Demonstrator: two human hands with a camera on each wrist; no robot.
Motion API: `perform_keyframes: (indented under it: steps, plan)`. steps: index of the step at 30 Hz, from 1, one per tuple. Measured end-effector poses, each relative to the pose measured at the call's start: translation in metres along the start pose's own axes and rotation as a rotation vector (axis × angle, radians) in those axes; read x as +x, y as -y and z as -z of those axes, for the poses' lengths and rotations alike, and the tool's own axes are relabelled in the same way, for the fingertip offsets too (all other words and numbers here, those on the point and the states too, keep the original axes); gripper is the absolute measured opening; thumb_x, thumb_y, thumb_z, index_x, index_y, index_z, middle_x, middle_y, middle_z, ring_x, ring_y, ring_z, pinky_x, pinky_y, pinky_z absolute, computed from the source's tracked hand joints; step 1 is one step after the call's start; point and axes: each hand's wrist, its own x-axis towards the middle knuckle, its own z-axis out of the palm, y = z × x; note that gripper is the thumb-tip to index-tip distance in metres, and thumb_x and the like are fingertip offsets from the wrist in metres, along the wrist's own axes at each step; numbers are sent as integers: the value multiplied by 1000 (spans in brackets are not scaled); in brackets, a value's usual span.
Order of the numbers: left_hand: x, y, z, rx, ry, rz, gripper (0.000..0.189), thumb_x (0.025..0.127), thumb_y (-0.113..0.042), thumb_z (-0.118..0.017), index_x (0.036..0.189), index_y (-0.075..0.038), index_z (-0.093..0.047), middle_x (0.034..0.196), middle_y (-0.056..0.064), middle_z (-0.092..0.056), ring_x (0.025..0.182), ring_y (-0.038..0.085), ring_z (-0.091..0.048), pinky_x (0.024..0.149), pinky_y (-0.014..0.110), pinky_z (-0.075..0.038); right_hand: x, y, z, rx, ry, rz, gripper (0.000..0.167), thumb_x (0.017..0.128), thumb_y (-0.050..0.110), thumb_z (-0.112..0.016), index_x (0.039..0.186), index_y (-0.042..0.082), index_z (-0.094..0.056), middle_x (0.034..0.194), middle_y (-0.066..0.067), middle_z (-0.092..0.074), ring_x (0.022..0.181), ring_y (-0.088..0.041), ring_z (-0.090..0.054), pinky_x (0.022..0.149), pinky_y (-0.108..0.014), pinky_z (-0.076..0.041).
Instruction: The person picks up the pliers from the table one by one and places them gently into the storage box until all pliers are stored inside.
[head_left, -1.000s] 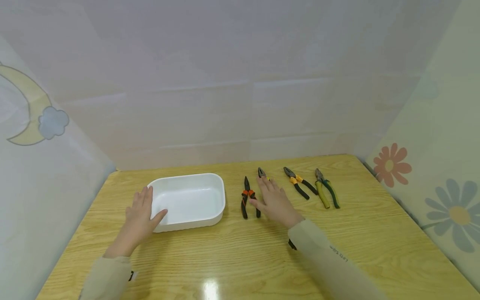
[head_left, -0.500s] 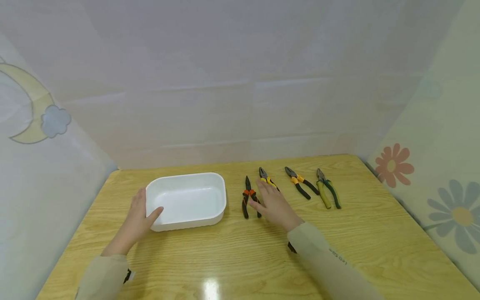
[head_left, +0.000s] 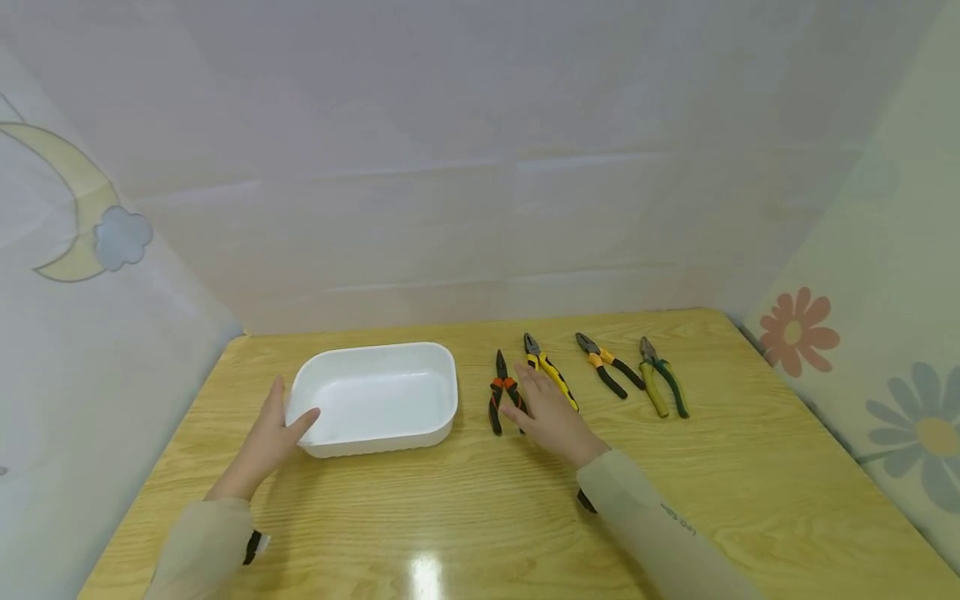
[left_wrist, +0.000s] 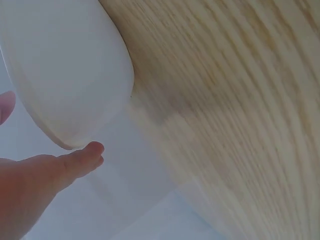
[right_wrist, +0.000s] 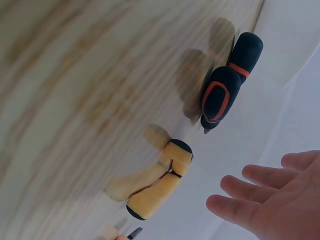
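At the left end of a white plastic tray point(head_left: 375, 447) is my left hand point(head_left: 258, 450), fingers extended and thumb spread toward the rim. In the left wrist view a fingertip point(left_wrist: 92, 150) lies close to the tray's corner; contact is hard to tell. My right hand point(head_left: 555, 421) hovers palm down with straight fingers and holds nothing. Below it lie needle-nose pliers point(head_left: 496, 406) with red-black handles, partly covered by the hand, and combination pliers point(head_left: 557, 377) with yellow-black handles. The right wrist view shows both the red-black handles point(right_wrist: 217, 95) and the yellow handles point(right_wrist: 155, 195) apart from the fingers.
Farther right on the wooden table point(head_left: 480, 517) lie orange-black combination pliers point(head_left: 611, 379) and pliers with green handles point(head_left: 654, 389). A pale wall covering point(head_left: 480, 208) rises behind the table, with printed side panels left and right.
My left hand has slid slightly left and back along the tray's end, its fingers off the rim. More of the yellow-black pliers shows beside my right hand. The head view has shifted a little.
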Motion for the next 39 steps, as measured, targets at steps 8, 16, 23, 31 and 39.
perform_keyframes:
  steps: [8, 16, 23, 31, 39]
  plan:
    - [3, 5, 2, -138, 7, 57, 86, 103, -18, -48, 146, 8, 21, 151, 39, 8, 139, 55, -4, 113, 58, -14, -2, 1, -1, 22, -5, -22, 76, 99, 40, -55, 153, -2, -20, 155, -26, -22, 142, -42, -22, 111, -59, -25]
    - [7, 10, 4, -312, 1, 119, 82, 104, -15, -45, 146, 6, 22, 155, 31, 11, 144, 42, 4, 117, 48, -8, -1, 2, -3, 23, 3, 3, 74, 100, 38, -54, 151, -5, -23, 156, -24, -22, 141, -43, -22, 112, -58, -22]
    - [7, 16, 3, -464, 10, 127, 69, 105, -4, -34, 147, 3, 20, 157, 23, 12, 145, 32, 6, 116, 45, -8, -1, 3, -4, 18, 6, 5, 73, 99, 36, -56, 150, -6, -24, 153, -27, -27, 140, -44, -24, 111, -59, -24]
    - [11, 22, 2, -520, 26, 80, 63, 104, 1, -27, 147, 4, 19, 157, 19, 11, 144, 29, 7, 115, 43, -8, -1, 2, -5, 14, 4, 0, 74, 99, 39, -55, 151, -5, -25, 151, -28, -30, 139, -43, -27, 111, -58, -25]
    - [9, 25, 0, -597, 40, 110, 60, 104, 1, -23, 146, 3, 21, 157, 15, 13, 144, 28, 8, 116, 44, -7, 2, 2, -10, 20, 27, -23, 77, 99, 39, -56, 151, -6, -21, 154, -29, -23, 141, -42, -23, 112, -56, -24]
